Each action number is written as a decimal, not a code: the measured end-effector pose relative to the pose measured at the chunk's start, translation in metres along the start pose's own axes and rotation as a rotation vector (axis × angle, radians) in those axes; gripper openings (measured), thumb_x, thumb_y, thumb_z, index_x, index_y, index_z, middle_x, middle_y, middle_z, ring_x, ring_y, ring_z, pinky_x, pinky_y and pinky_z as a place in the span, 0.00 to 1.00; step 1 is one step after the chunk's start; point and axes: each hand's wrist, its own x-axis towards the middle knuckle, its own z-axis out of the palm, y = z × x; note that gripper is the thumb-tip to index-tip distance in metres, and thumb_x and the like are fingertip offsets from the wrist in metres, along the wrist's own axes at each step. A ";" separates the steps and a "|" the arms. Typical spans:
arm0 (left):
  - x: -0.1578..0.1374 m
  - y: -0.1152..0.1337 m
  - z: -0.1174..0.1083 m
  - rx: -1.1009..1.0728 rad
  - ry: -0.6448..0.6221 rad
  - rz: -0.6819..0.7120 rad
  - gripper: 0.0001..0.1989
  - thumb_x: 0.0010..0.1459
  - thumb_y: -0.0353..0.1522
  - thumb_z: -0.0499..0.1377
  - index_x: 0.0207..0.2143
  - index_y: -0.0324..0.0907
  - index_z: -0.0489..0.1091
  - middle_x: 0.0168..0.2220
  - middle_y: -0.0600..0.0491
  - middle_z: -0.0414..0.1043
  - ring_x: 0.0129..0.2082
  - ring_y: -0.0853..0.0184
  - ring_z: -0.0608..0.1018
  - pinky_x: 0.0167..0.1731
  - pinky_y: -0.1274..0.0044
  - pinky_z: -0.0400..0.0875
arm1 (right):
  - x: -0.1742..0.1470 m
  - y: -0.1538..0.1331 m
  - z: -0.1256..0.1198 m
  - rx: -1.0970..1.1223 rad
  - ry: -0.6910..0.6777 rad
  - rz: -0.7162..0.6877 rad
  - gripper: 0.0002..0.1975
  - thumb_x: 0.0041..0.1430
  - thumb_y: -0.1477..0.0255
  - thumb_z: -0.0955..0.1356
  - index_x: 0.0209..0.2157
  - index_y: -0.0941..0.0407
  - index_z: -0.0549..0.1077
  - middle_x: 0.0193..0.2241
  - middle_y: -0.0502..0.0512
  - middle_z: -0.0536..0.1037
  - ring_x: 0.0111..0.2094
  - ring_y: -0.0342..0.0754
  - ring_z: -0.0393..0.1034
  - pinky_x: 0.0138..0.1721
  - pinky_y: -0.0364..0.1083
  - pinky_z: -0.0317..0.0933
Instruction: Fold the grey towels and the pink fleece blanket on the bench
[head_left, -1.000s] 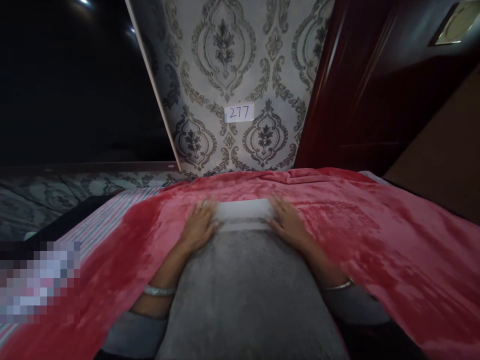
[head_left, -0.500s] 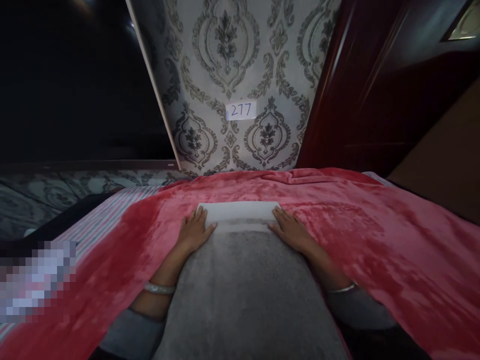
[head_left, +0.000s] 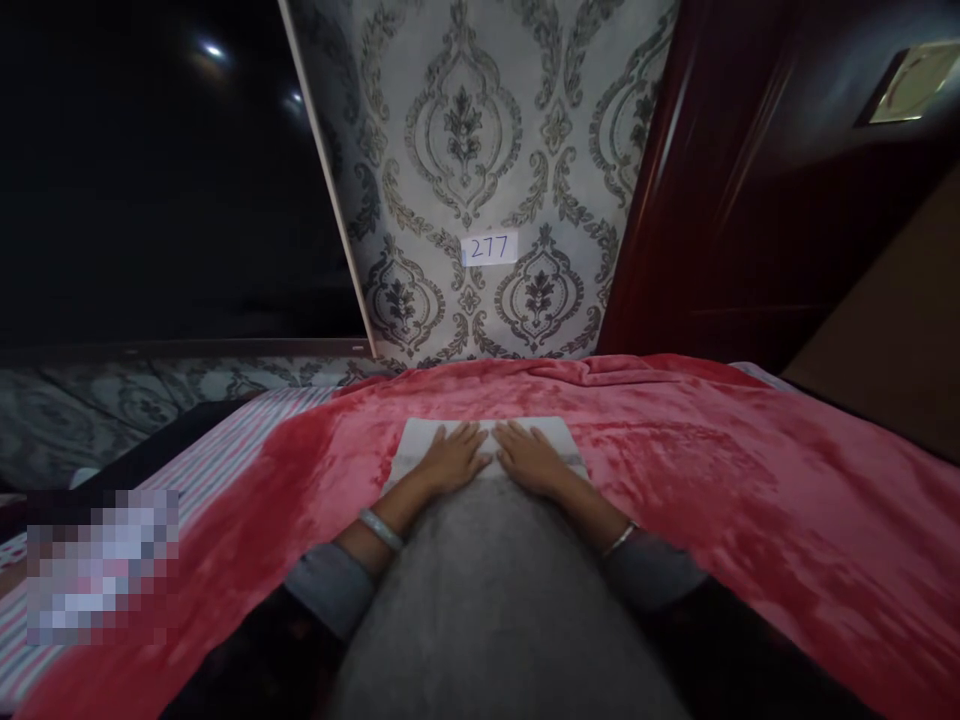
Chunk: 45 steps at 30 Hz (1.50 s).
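A long grey towel (head_left: 510, 590) lies spread away from me, its far end a whitish band (head_left: 415, 437) crossed by a thin grey stripe. On the left half of that band, my left hand (head_left: 454, 458) rests flat with fingers stretched forward. My right hand (head_left: 529, 457) lies flat just beside it, fingers also extended, the two hands close together near the middle. Neither hand grips anything. Under the towel is a red and pink plush blanket (head_left: 675, 500). The part of the band beneath my palms is hidden.
A large dark screen (head_left: 165, 180) stands at the back left before patterned wallpaper (head_left: 463, 130), which bears a paper label (head_left: 490, 248) reading 277. Dark red glossy wood (head_left: 720, 200) rises at the right. A striped sheet (head_left: 247, 425) shows at the left, near a pixelated patch.
Both hands have slid inward from the towel's two far corners to the middle of the whitish band. The camera view has shifted slightly.
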 end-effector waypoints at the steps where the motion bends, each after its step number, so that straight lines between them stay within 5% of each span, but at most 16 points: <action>1: 0.001 0.002 0.007 0.000 0.003 -0.015 0.29 0.69 0.43 0.42 0.69 0.43 0.54 0.71 0.43 0.50 0.71 0.58 0.52 0.67 0.53 0.45 | 0.002 -0.002 0.007 0.009 -0.004 0.004 0.29 0.69 0.68 0.54 0.69 0.59 0.56 0.69 0.59 0.54 0.70 0.53 0.44 0.67 0.59 0.42; 5: 0.000 -0.004 0.023 0.025 0.058 -0.098 0.32 0.69 0.48 0.42 0.69 0.41 0.54 0.71 0.41 0.51 0.71 0.56 0.53 0.68 0.55 0.47 | 0.000 0.004 0.025 0.051 0.021 0.037 0.29 0.70 0.66 0.54 0.69 0.57 0.57 0.69 0.58 0.54 0.71 0.51 0.44 0.68 0.58 0.42; 12: -0.013 -0.047 0.017 0.096 0.040 -0.262 0.35 0.68 0.50 0.42 0.68 0.39 0.55 0.71 0.41 0.50 0.71 0.54 0.52 0.68 0.56 0.44 | -0.014 0.034 0.021 0.014 0.009 0.208 0.31 0.72 0.59 0.52 0.69 0.60 0.55 0.69 0.62 0.54 0.71 0.53 0.44 0.68 0.57 0.42; 21: -0.042 -0.076 0.005 -0.003 -0.043 -0.361 0.32 0.68 0.45 0.40 0.70 0.43 0.50 0.73 0.48 0.41 0.72 0.56 0.46 0.68 0.57 0.45 | -0.078 0.084 0.011 0.100 -0.032 0.351 0.32 0.71 0.60 0.50 0.71 0.58 0.51 0.71 0.57 0.50 0.71 0.55 0.41 0.69 0.60 0.41; 26: -0.075 -0.043 -0.008 0.007 -0.026 -0.342 0.35 0.68 0.49 0.41 0.70 0.40 0.49 0.73 0.43 0.40 0.73 0.50 0.44 0.67 0.53 0.44 | -0.122 0.068 0.002 0.149 0.033 0.377 0.33 0.71 0.60 0.50 0.71 0.62 0.50 0.70 0.64 0.52 0.70 0.57 0.44 0.68 0.59 0.45; 31: -0.136 0.036 0.007 0.023 0.056 0.049 0.35 0.67 0.50 0.43 0.71 0.47 0.46 0.74 0.46 0.40 0.73 0.55 0.44 0.68 0.53 0.41 | -0.155 -0.017 0.008 0.092 0.144 0.034 0.32 0.71 0.54 0.54 0.71 0.51 0.50 0.71 0.58 0.47 0.71 0.58 0.38 0.67 0.64 0.42; 34: -0.158 0.066 0.025 0.033 0.002 0.065 0.34 0.68 0.49 0.45 0.71 0.46 0.47 0.73 0.44 0.41 0.73 0.54 0.46 0.68 0.52 0.40 | -0.166 -0.051 0.017 0.060 0.049 -0.046 0.32 0.71 0.54 0.55 0.71 0.50 0.51 0.71 0.57 0.48 0.71 0.58 0.38 0.67 0.64 0.40; 40: -0.165 0.066 0.033 0.079 -0.043 0.022 0.34 0.68 0.48 0.45 0.71 0.44 0.46 0.73 0.42 0.39 0.73 0.53 0.45 0.67 0.51 0.41 | -0.178 -0.041 0.025 0.041 0.007 0.000 0.31 0.72 0.55 0.55 0.71 0.50 0.49 0.72 0.54 0.46 0.71 0.58 0.38 0.68 0.63 0.40; 45: -0.187 0.057 0.036 0.123 0.038 -0.063 0.34 0.68 0.49 0.44 0.70 0.42 0.50 0.72 0.41 0.44 0.72 0.52 0.49 0.68 0.53 0.42 | -0.206 -0.015 0.033 0.041 0.077 0.076 0.31 0.71 0.56 0.55 0.71 0.50 0.53 0.71 0.55 0.50 0.71 0.59 0.40 0.67 0.63 0.43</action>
